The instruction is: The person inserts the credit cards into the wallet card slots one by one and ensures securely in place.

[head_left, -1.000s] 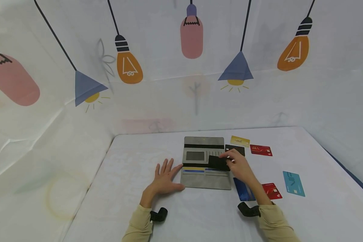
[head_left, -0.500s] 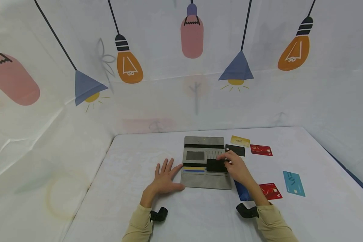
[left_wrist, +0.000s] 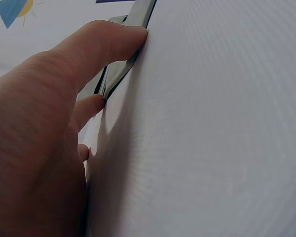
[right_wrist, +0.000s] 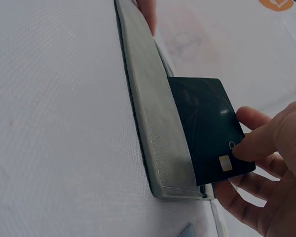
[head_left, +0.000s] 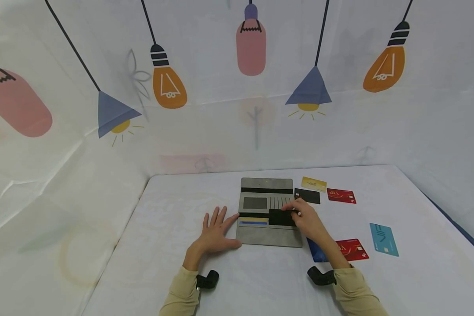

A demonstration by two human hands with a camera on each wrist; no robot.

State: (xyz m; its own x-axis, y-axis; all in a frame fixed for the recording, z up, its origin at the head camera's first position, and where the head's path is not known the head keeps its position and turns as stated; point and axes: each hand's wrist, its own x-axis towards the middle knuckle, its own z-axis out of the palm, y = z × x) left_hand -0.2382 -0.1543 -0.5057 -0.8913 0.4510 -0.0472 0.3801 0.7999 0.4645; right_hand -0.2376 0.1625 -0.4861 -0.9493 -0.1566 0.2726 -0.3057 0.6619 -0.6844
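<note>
Item 1: the black card (head_left: 280, 217), at the right half of your open grey wallet (head_left: 260, 237), just near of its fold. Its long axis runs left to right; its chip (right_wrist: 225, 163) sits toward the right end, and the right-wrist view shows its face tilted up from the near panel.
Item 2: your right hand (head_left: 310, 221), pinching that card at its far right corner.
Item 3: your left hand (head_left: 216, 239), fingers spread on the table (head_left: 181, 206), thumb and index finger touching the wallet's left edge.
Hidden: the card's near long edge, behind the wallet's near panel; how deep it sits you cannot tell. Your right forearm covers part of the blue card (head_left: 317, 251) and the left end of the near red card (head_left: 353, 249).
</note>
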